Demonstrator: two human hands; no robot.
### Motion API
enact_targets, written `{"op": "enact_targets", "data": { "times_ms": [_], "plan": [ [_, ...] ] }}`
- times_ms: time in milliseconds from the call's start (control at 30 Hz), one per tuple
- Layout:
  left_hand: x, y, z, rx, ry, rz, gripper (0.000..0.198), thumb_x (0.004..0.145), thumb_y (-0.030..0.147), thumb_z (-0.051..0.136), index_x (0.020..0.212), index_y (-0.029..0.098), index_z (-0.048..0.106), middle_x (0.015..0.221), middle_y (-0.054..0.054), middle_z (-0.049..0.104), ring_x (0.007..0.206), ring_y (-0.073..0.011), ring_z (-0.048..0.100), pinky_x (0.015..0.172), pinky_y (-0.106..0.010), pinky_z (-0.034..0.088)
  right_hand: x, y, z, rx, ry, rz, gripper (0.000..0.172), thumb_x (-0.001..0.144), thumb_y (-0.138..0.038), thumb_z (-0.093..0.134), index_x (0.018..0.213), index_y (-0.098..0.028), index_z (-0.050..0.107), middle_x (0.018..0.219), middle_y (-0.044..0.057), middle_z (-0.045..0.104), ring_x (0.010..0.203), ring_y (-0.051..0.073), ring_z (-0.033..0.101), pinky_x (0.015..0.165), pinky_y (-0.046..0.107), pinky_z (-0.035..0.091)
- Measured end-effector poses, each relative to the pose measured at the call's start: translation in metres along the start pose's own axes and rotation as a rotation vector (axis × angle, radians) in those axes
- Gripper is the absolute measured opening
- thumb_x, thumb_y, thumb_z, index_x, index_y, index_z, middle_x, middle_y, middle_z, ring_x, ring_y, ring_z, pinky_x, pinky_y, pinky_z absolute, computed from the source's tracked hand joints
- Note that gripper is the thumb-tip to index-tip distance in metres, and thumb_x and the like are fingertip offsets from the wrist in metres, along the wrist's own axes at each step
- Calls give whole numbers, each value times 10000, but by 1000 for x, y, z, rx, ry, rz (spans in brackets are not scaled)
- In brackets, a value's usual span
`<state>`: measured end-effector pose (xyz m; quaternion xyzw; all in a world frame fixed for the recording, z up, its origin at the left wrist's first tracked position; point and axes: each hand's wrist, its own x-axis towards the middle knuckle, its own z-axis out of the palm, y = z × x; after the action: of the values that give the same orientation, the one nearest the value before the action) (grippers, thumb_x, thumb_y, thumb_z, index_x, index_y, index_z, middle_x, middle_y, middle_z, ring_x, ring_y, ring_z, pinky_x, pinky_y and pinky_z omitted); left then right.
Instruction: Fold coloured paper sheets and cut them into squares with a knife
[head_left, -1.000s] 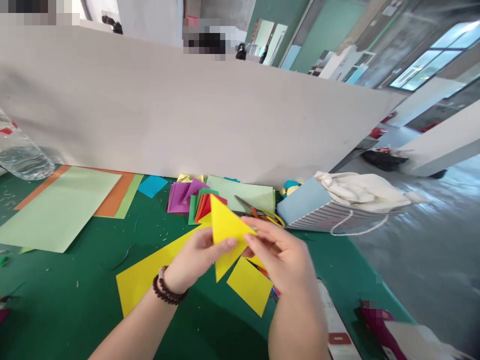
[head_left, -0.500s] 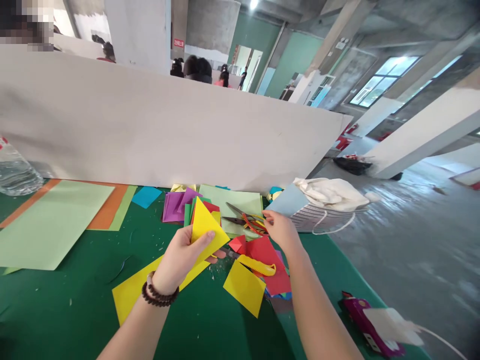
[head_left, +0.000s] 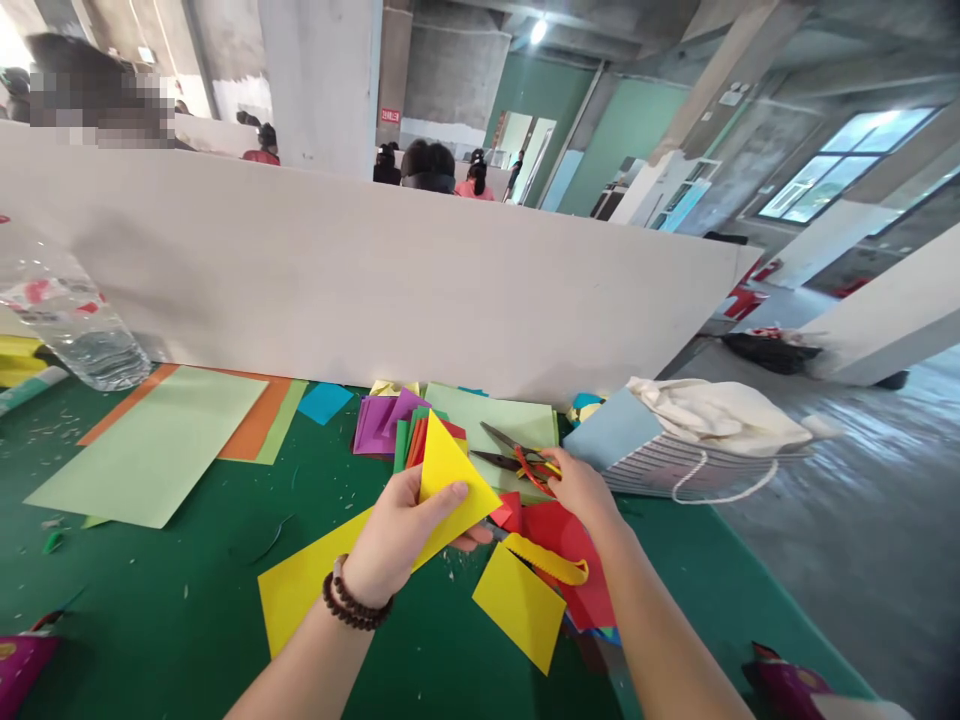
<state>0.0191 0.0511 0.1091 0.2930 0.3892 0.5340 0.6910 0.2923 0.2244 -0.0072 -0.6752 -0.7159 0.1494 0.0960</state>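
Observation:
My left hand (head_left: 409, 525) grips a folded yellow paper triangle (head_left: 457, 478), thumb on its face. Fingers of my right hand (head_left: 581, 488) are closed on the handles of a pair of scissors (head_left: 534, 468); another dark blade lies beside them on a pale green sheet (head_left: 450, 402). Just below are a small red folded paper piece (head_left: 508, 513), a yellow-handled cutter (head_left: 551, 560) and red paper (head_left: 581, 590). A yellow paper square (head_left: 520, 608) lies between my forearms. A larger yellow sheet (head_left: 307, 575) is partly under my left hand.
Purple paper pieces (head_left: 379, 425) and a blue piece (head_left: 325, 402) lie near the white partition (head_left: 360, 280). To the left are a pale green sheet (head_left: 150, 440) and a water bottle (head_left: 97, 330). A striped bag (head_left: 660, 462) stands at right, near the table edge.
My right hand has moved from just above the scissors' handles onto them. My left hand still holds the yellow triangle. The whole view has shifted left, showing more of the bottle.

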Motion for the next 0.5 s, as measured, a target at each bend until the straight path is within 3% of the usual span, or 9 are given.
{"op": "enact_targets", "data": {
  "times_ms": [133,267,300,400,433,500],
  "plan": [
    [-1,-1,0,11,-2,26,412,700,420,837,913,112,666,863,-96,751,740,-184,728,628,-229,568,-22,5,-18,104,116,7,383,919,-376,590,1248,-183,555,1186,109,598,1029,239,616,865,422,525],
    [5,-5,-1,97,-33,12,319,745,383,793,877,110,694,837,-85,751,718,-175,714,655,-247,565,-82,7,-26,288,150,-10,527,903,-495,522,1357,-236,448,995,69,626,814,220,646,673,335,531],
    [6,-7,-1,112,-44,-1,297,754,366,785,878,111,698,857,-87,751,732,-179,714,677,-258,568,-102,3,-23,378,116,-34,543,917,-532,481,1382,-261,414,967,46,627,716,183,630,612,306,521],
    [9,-12,1,140,-80,-16,264,753,311,787,909,119,694,930,-86,742,803,-194,712,729,-276,567,-161,-16,-8,1019,-123,-96,504,860,-523,601,1288,-276,499,893,26,622,585,140,548,510,279,465],
    [9,-13,1,143,-95,-4,290,750,295,792,961,127,685,945,-81,735,817,-197,708,726,-276,565,-176,-23,-3,1112,-210,-79,485,841,-487,650,1260,-277,526,895,30,627,599,141,550,516,278,466],
    [9,-15,2,140,-127,43,479,749,263,799,1181,163,620,908,-57,718,787,-187,696,677,-266,558,-196,-36,6,1218,-218,-35,481,803,-426,720,1233,-297,549,906,26,622,611,139,555,523,277,475]
  ]
}}
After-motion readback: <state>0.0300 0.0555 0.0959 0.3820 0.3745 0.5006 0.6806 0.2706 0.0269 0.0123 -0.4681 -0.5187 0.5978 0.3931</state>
